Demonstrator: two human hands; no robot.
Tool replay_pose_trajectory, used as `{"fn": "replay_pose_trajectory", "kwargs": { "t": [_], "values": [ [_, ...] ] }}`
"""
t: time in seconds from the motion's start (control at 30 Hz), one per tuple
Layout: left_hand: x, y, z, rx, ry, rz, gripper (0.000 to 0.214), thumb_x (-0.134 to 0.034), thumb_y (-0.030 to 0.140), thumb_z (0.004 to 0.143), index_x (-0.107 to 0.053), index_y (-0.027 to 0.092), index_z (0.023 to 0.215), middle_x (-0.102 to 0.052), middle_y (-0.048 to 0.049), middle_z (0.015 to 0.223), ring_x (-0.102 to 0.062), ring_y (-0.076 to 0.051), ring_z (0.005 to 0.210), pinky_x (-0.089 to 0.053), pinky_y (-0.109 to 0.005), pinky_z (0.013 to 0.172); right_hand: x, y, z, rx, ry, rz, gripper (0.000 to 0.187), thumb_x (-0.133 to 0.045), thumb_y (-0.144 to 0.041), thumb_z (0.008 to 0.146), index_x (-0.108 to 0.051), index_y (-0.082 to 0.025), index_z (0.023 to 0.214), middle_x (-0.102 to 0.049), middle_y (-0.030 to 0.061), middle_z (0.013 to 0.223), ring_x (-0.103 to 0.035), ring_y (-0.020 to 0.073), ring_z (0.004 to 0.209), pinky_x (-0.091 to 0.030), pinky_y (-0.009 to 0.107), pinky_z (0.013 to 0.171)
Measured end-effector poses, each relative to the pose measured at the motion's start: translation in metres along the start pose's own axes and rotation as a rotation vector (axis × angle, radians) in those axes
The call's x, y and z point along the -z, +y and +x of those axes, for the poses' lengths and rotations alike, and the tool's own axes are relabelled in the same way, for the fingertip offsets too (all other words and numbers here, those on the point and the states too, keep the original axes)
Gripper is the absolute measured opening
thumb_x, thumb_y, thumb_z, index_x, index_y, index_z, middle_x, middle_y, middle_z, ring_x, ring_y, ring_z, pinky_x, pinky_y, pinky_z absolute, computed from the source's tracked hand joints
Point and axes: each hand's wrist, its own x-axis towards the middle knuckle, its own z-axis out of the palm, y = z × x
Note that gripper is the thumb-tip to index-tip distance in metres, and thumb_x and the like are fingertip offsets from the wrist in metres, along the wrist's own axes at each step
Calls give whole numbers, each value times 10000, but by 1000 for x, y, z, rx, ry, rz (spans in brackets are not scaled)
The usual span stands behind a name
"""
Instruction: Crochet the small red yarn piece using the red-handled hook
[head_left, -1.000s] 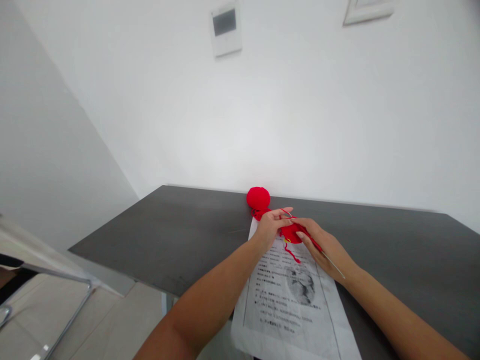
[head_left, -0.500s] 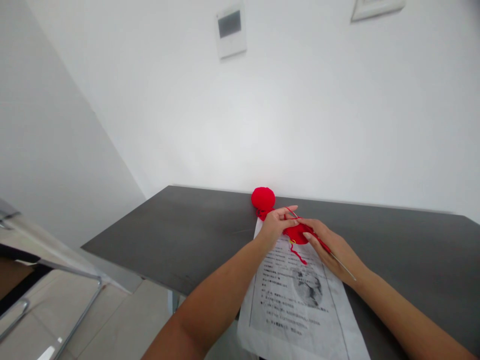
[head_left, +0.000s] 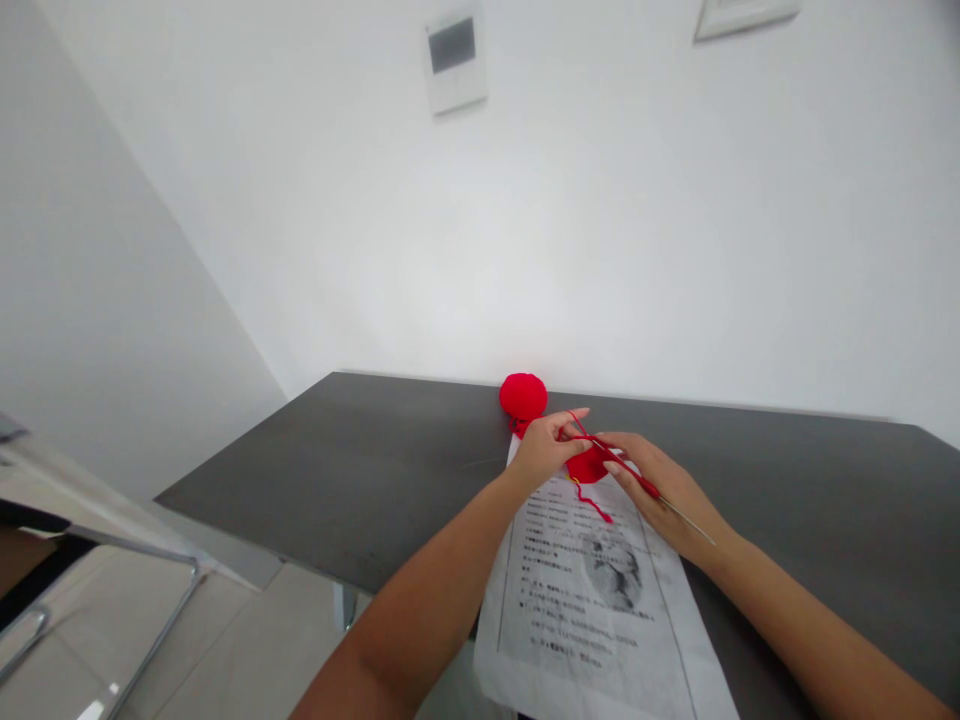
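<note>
Small and red, a piece of knitting (head_left: pixel 587 465) is held between both hands above the printed sheet. My left hand (head_left: pixel 546 447) is closed on its left edge, thumb pressed in, with the index finger stretched out and red yarn running near it. My right hand (head_left: pixel 660 490) pinches a thin metal knitting needle (head_left: pixel 694 525); red covers part of its length and its bare end points back toward the wrist. A yarn tail (head_left: pixel 592 500) hangs from the knitting, with a small yellow spot at its top. Behind my left hand sits a red yarn ball (head_left: pixel 523 396).
A printed paper sheet (head_left: pixel 577 640) with a dark picture lies under the hands and overhangs the near edge of the dark table (head_left: pixel 405 450). The white wall (head_left: pixel 465 250) stands right behind the table. At left is a metal-framed chair (head_left: pixel 161 620).
The hands and knitting have shifted slightly. The needle lies at a slightly different angle, with more of its red part showing. The view has moved a little; both hands keep their hold.
</note>
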Motion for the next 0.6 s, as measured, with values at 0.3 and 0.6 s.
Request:
{"fn": "replay_pose_trajectory", "kwargs": {
  "t": [0.3,0.6],
  "values": [
    [8,5,0,-44,67,224,485,-639,124,670,-650,103,1154,-573,31,619,-459,-82,547,-391,-225,597,2,-1,2,-30,-14,67,294,-407,-395,955,-571,-231,1136,-653,114,1154,-632,241,1064,-513,423,942],
    [7,0,0,-126,119,312,110,-605,78,666,-681,138,719,-696,-98,1016,-597,-138,759,-448,-274,768,5,-7,4,-26,-50,106,293,-417,-378,951,-609,-227,1114,-674,110,1146,-645,236,1052,-524,405,931]
  ]
}}
